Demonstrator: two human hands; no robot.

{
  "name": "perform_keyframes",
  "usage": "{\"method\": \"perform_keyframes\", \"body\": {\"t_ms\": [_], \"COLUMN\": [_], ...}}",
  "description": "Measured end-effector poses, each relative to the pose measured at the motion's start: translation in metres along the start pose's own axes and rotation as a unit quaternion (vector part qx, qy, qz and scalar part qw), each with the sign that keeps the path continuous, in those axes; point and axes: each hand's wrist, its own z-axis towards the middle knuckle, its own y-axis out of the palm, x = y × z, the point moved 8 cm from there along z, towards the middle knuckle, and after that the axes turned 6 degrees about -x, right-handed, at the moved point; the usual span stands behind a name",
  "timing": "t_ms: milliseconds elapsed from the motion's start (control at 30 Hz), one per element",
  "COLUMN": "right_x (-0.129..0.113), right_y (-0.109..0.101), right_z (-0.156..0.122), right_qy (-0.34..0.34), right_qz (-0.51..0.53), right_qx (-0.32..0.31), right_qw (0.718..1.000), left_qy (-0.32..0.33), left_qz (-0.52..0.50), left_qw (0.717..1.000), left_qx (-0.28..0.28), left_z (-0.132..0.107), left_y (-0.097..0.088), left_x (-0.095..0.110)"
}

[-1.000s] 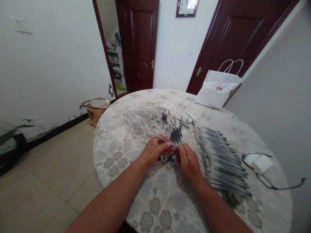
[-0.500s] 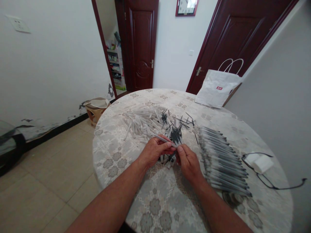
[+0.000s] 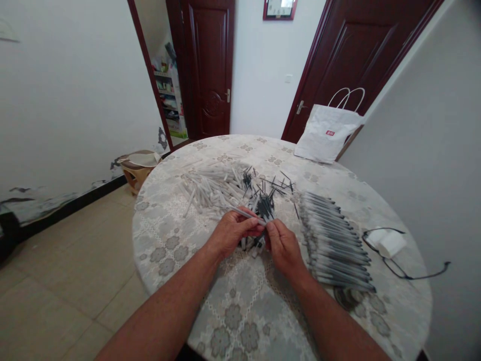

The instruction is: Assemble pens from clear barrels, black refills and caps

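My left hand point(image 3: 236, 230) is closed around a slim pale pen barrel point(image 3: 244, 213) that slants down to the right. The fingertips of my right hand point(image 3: 283, 248) pinch the barrel's right end, close against the left fingers. What exactly sits between the right fingertips is hidden. Just beyond the hands lies a bundle of dark thin pen parts point(image 3: 266, 204), and a few small pieces show beneath the fingers. A loose heap of white pen barrels point(image 3: 210, 185) spreads to the far left. Thin black refills point(image 3: 280, 186) are scattered behind the bundle.
Stacked pens point(image 3: 338, 240) form a long row on the right of the round, cloth-covered table point(image 3: 233, 306). Black-framed glasses point(image 3: 408, 277) and a white folded item point(image 3: 393, 244) lie beyond them. A white paper bag point(image 3: 326, 135) stands at the back right edge.
The whole scene has shifted slightly left as the head turned a little. Both hands keep nearly the same pose on the pen barrel.
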Motion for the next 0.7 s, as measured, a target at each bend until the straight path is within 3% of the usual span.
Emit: {"method": "perform_keyframes", "body": {"t_ms": [200, 700], "right_x": [-0.0023, -0.0053], "right_y": [-0.0029, -0.0001], "right_z": [-0.0001, -0.0009], "right_qy": [-0.019, -0.005], "right_qz": [0.038, -0.014], "right_qx": [0.016, 0.01], "right_qw": [0.999, 1.0], "left_qy": [0.007, 0.005], "left_qz": [-0.001, -0.004], "left_qw": [1.0, 1.0], "left_qx": [-0.001, -0.003], "left_z": [0.0022, 0.0026], "left_y": [-0.003, -0.0024], "left_x": [-0.0008, -0.0015]}}
